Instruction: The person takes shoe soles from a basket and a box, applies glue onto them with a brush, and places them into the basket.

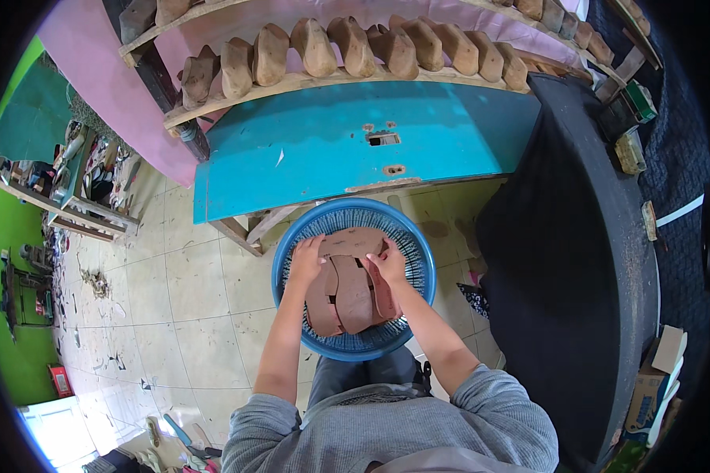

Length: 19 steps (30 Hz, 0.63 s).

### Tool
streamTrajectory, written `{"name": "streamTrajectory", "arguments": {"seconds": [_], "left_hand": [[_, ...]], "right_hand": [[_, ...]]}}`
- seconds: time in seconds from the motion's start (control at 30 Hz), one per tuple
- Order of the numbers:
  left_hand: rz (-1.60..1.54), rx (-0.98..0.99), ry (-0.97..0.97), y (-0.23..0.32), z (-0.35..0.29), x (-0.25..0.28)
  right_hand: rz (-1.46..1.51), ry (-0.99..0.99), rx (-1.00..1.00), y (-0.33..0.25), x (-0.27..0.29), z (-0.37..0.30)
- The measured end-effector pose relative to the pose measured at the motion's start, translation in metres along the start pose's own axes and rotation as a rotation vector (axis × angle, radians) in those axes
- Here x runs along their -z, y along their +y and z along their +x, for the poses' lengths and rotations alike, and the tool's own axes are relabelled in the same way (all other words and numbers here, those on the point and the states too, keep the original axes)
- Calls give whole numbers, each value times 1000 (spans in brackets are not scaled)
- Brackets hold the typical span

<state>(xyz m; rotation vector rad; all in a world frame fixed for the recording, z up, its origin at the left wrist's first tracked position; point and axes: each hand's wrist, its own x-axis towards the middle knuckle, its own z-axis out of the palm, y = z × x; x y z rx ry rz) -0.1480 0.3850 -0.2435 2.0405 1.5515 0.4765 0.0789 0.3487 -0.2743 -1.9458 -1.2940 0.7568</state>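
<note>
A round blue plastic basket (427, 296) sits low in front of me, over my legs. Inside it several flat reddish-brown shoe soles (353, 296) lie side by side, pointing away from me. One more brown sole (353, 239) lies crosswise at the basket's far side. My left hand (306, 260) grips its left end, fingers over the far edge. At the other end my right hand (388, 263) pinches it, thumb toward the middle. The undersides of both hands' grips are hidden.
A turquoise table (308, 158) stands just beyond the basket. Above it, wooden shoe lasts (312, 47) line a wooden shelf (292, 82). Black cloth (544, 276) hangs close on my right. Scraps (95, 282) litter the tiled floor to the left.
</note>
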Motion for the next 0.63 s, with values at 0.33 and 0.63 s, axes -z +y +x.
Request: {"name": "streamTrajectory", "arguments": {"seconds": [0.33,0.63], "left_hand": [[96,117,218,67,-61,58],[-260,-32,156,156,-138,131]], "right_hand": [[114,133,259,-67,66,-60],[215,172,245,-163,185,-152]]}}
